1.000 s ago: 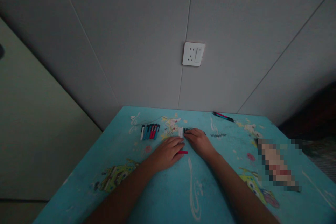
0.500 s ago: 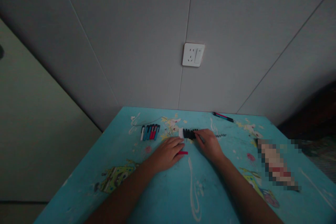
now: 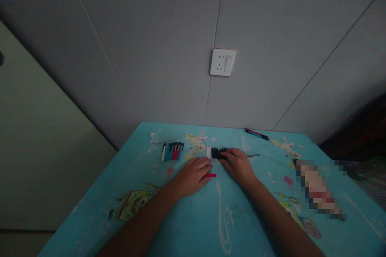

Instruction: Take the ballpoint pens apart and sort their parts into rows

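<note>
My left hand (image 3: pixel 193 176) lies palm down on the blue table, fingers stretched out and loosely apart. Its fingertips are at the near ends of a few slim white sticks (image 3: pixel 209 151). A red marker-like stick (image 3: pixel 211 175) juts out between the thumb and the fingers; its other end is hidden beneath the hand. Just right of the white sticks is a row of short black markers (image 3: pixel 215 153), side by side. My right hand (image 3: pixel 240 166) has its fingertips closed at the row's right end, on a black marker mostly covered by the fingers.
Left of my hands, several markers (image 3: pixel 172 151) with dark caps, white, blue and red, lie in a row. Thin pens (image 3: pixel 256 134) lie by the wall at the back. A blurred-out item (image 3: pixel 319 190) rests at right. A socket plate (image 3: pixel 223 62) is on the wall.
My right hand has shifted slightly left, and its fingers now press at the black row; the dark stick between them earlier no longer stands out. My left hand has not moved.
</note>
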A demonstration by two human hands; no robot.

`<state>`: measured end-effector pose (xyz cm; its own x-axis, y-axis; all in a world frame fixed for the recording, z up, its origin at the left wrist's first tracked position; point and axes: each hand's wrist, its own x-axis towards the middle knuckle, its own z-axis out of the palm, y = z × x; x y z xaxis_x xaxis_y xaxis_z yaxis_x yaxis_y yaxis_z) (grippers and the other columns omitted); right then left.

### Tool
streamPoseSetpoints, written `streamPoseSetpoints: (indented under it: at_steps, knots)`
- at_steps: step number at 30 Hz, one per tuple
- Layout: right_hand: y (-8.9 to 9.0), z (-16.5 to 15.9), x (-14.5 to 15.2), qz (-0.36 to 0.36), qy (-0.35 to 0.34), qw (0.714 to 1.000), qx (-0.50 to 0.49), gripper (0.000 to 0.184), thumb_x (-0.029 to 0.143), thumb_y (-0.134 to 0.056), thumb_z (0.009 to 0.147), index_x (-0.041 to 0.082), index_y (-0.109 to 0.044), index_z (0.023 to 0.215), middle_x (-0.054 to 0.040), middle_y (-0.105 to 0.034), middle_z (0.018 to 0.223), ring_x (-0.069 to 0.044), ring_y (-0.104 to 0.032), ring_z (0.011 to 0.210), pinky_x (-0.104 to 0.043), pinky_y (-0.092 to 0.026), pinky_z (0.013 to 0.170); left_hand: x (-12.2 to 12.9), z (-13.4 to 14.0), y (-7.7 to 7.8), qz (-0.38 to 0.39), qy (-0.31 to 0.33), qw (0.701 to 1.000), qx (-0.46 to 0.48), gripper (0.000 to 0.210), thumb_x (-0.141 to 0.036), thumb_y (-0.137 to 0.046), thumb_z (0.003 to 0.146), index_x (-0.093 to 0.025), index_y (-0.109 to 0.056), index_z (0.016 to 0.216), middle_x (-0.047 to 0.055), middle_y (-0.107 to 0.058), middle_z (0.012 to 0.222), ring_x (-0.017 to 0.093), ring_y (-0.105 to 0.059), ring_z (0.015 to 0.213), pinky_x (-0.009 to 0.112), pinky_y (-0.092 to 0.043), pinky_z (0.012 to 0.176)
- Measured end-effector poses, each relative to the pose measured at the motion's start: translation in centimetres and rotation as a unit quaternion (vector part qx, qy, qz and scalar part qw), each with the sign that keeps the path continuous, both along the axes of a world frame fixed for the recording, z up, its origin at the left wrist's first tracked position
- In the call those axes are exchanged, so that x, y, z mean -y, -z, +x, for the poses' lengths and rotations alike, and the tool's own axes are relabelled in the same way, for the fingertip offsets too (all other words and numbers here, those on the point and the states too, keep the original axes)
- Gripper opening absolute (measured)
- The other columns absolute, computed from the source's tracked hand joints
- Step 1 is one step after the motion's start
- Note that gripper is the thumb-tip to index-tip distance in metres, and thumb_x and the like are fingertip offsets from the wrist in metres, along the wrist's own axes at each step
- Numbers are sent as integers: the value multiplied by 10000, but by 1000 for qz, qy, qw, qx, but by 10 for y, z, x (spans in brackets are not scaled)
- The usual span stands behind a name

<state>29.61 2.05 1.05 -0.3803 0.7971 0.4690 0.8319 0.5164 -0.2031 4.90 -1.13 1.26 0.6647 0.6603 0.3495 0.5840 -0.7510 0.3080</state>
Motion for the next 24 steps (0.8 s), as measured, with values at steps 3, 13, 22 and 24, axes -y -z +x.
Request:
streamPoseSetpoints:
  at_steps: [3, 13, 22, 24]
  knots:
    - [2, -3, -2, -2, -1, 1000, 2, 223, 317, -614, 919, 247, -697, 1115, -88, -649, 1024, -245, -583, 949, -387, -458, 834, 0, 0, -1, -2, 0, 1000, -3, 418, -400, -486, 977, -232, -520, 1359, 90, -545, 1399, 240, -468, 1324, 466, -363, 1120]
    - [5, -2, -8, -3, 6, 1000, -6, 176, 277, -597, 930, 243, -711, 1060, -76, -661, 1013, -234, -585, 935, -371, -452, 825, 1, 1, -3, -8, 0, 1000, -12, 416, -399, -480, 981, -223, -519, 1356, 87, -537, 1406, 232, -451, 1335, 449, -348, 1132]
    - [0, 18, -4, -5, 70, 997, 19, 215, 345, -578, 943, 233, -691, 1088, -76, -680, 981, -249, -602, 931, -372, -414, 807, 1, -1, -1, -22, -2, 999, -24, 447, -411, -468, 986, -233, -481, 1395, 75, -505, 1444, 219, -418, 1366, 444, -310, 1158]
    - [1, 16, -3, -13, 87, 996, 28, 212, 347, -580, 942, 236, -691, 1084, -71, -685, 979, -248, -606, 933, -370, -404, 808, 1, -1, -2, -23, -1, 999, -27, 446, -412, -464, 988, -231, -482, 1395, 71, -499, 1451, 215, -414, 1369, 442, -306, 1161]
